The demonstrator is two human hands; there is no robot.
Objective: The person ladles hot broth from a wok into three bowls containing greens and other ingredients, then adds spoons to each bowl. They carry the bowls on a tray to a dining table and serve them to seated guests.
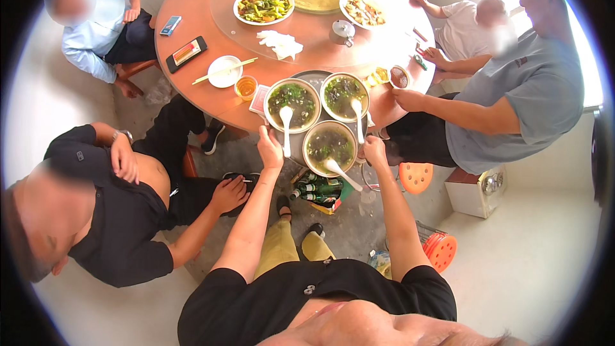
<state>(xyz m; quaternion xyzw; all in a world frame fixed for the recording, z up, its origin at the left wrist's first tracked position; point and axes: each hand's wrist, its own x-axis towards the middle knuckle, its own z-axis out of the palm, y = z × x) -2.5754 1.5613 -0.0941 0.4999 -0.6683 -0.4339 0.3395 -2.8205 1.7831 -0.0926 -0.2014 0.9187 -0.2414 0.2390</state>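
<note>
My left hand (270, 148) grips the left rim of a round grey tray (313, 77). On the tray's right side, my right hand (375, 152) holds the rim. Three bowls of soup with chopped greens crowd it: a left bowl (299, 116), a right bowl (341, 90) and a front bowl (323, 140). In each leans a white soup spoon (287, 130), handle towards me. The tray's far part overlaps the table's near edge; whether it rests there I cannot tell. Beside its left edge lies a red-backed card pack (258, 100).
The round wooden table (192, 101) bears a glass turntable (226, 33) with several dishes. A drink glass (246, 87) stands left of the tray. People sit at left; a standing person's hand (409, 99) holds a small bowl (399, 78). Green bottles (319, 187) lie on the floor below.
</note>
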